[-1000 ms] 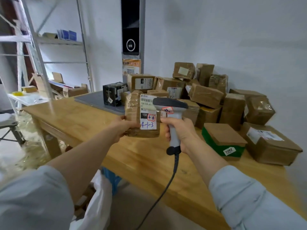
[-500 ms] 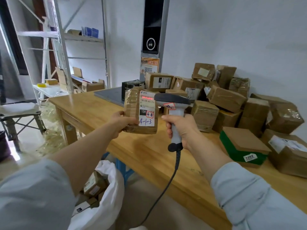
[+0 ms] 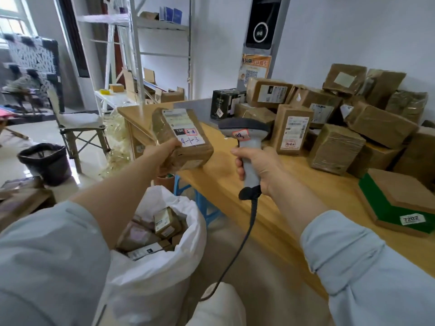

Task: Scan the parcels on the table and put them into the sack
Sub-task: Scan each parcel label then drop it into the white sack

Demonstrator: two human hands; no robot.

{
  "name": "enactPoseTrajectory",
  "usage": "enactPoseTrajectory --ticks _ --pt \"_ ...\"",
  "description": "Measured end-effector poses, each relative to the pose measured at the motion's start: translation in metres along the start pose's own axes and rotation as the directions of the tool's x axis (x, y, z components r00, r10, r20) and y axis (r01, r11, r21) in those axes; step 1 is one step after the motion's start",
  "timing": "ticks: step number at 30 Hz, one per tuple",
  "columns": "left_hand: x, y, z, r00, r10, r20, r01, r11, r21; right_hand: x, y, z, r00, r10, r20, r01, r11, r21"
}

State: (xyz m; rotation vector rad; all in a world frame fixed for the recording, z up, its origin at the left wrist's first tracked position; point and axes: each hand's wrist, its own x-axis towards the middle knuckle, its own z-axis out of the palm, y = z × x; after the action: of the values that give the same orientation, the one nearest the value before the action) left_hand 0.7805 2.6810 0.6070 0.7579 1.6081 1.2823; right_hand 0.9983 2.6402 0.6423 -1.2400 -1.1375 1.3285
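A long wooden table [image 3: 329, 184] fills the right half of the view, and everything else is placed from it. At the table's far right end, against the wall, a heap of brown taped parcels [image 3: 367, 128] lies stacked several deep, most with white labels, and a black box [image 3: 226, 102] stands at the heap's left edge. On the floor in front of the table's near edge a white sack [image 3: 160, 274] stands open, and several small boxes [image 3: 167, 222] lie inside it below the rim. On the table's near right part, apart from the heap, a flat cardboard box with green sides [image 3: 400, 203] bears a tag reading 7202. Just off the table's near edge, in the air above the sack, the task's parcel [image 3: 186, 142] is held tilted, its white label facing the camera with "15H" printed and "4-1-3" handwritten on it. Over the same edge, just to the right of that parcel and not touching it, a grey handheld scanner [image 3: 244, 132] is held upright, with a red-edged sticker on its head. Its dark cable [image 3: 247, 231] hangs from the handle down in front of the table. The left hand [image 3: 162, 156] clasps the parcel's lower end with curled fingers, and the right hand [image 3: 261, 170] is clenched round the scanner's handle
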Motion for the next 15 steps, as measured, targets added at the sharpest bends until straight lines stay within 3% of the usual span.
enactPoseTrajectory --ticks 9,12,15 --pt "0.022 -0.098 -0.072 0.930 -0.346 -0.126 0.347 0.938 -0.014 0.012 0.057 0.055 0.973 0.187 0.136 -0.167 0.975 -0.145" --pt "0.029 -0.121 -0.075 0.909 -0.385 -0.161 0.398 0.916 0.057 0.020 0.068 0.065 0.964 0.218 0.152 -0.192 0.967 -0.166" --pt "0.030 -0.127 -0.067 0.909 -0.403 -0.105 0.411 0.910 0.062 0.028 0.078 0.067 0.960 0.242 0.138 -0.219 0.961 -0.167"
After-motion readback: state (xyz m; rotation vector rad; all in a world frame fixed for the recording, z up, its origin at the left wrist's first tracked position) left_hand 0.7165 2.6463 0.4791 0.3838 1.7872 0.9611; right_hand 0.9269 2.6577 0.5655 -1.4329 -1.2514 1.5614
